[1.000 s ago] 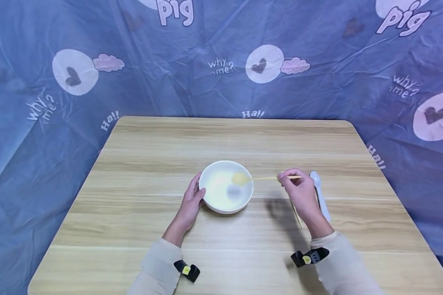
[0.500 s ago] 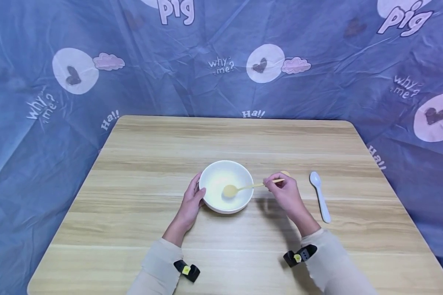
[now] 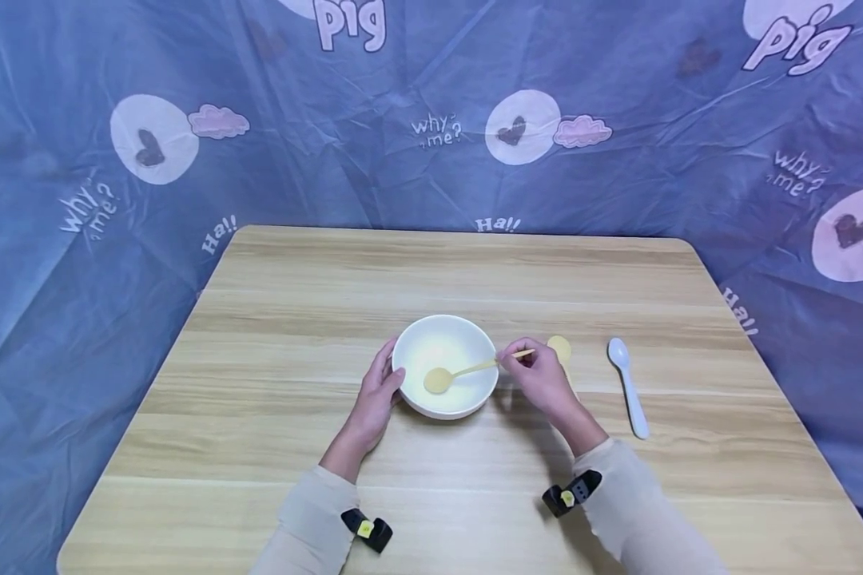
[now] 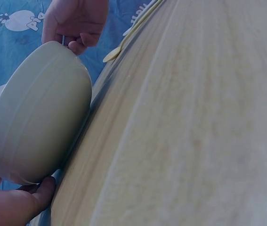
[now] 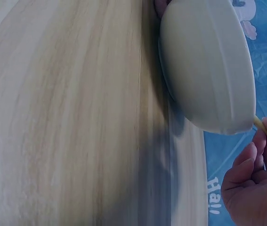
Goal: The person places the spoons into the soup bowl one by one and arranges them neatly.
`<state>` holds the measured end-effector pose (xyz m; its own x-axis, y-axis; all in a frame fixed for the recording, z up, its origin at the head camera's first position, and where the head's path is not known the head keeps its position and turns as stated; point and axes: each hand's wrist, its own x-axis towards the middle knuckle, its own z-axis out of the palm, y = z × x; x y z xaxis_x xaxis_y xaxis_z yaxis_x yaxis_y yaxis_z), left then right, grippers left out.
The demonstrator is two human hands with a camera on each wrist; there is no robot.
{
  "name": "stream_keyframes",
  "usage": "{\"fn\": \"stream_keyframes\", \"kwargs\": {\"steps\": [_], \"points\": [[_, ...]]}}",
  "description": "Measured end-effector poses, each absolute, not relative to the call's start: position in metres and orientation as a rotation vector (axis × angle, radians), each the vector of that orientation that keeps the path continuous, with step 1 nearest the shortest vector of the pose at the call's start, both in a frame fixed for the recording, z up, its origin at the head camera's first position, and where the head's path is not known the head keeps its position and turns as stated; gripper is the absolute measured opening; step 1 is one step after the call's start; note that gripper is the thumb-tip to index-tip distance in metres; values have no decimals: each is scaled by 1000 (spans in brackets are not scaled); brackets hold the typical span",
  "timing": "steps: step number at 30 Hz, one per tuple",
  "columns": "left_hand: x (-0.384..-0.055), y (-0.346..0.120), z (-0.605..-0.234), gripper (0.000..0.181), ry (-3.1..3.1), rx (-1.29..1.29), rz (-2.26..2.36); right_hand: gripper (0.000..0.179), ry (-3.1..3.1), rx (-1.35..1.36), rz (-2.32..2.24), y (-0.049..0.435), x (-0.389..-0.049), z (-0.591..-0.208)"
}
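Note:
A white bowl (image 3: 446,339) sits on the wooden table. My left hand (image 3: 375,395) grips its left side, thumb over the rim and fingers around the outer wall. My right hand (image 3: 539,379) is at the bowl's right rim, pinching the handle of a pale yellow spoon (image 3: 439,380) between thumb and fingers. The spoon's head lies inside the bowl and its handle crosses the rim. In the right wrist view, the yellow handle (image 5: 259,123) shows between thumb and fingertips beside the bowl's wall (image 5: 208,66).
A second pale yellow spoon (image 3: 559,348) lies on the table, partly hidden behind the right hand and forearm. Farther right lies a light blue-white spoon (image 3: 628,389). A blue printed cloth (image 3: 374,160) hangs behind the table (image 3: 331,271).
My right hand has moved left, bringing the yellow spoon's head from above the bowl's right side down into it. The second yellow spoon has come into sight. The left hand stays on the bowl.

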<state>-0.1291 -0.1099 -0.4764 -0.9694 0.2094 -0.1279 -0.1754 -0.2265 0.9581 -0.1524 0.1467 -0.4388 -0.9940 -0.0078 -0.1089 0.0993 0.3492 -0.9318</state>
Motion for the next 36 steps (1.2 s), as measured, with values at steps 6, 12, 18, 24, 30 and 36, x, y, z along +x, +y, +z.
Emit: {"fn": "stream_keyframes", "kwargs": {"steps": [6,12,18,24,30,36], "points": [[-129,-109,-477,54,1779,46,2280,17,2492,112,-1700,139,-152,-431],[-128,-108,-477,55,1765,35,2293,20,2425,164,-1754,139,-158,-448],[-129,-107,-478,55,1772,53,2297,24,2458,148,-1736,145,-153,-445],[-129,-108,-479,54,1770,63,2294,28,2493,105,-1780,161,-142,-440],[-130,-108,-479,55,1768,59,2302,25,2743,84,-1562,181,-133,-440],[-131,-110,-481,55,1780,65,2291,25,2943,113,-1207,201,-123,-445]]}}
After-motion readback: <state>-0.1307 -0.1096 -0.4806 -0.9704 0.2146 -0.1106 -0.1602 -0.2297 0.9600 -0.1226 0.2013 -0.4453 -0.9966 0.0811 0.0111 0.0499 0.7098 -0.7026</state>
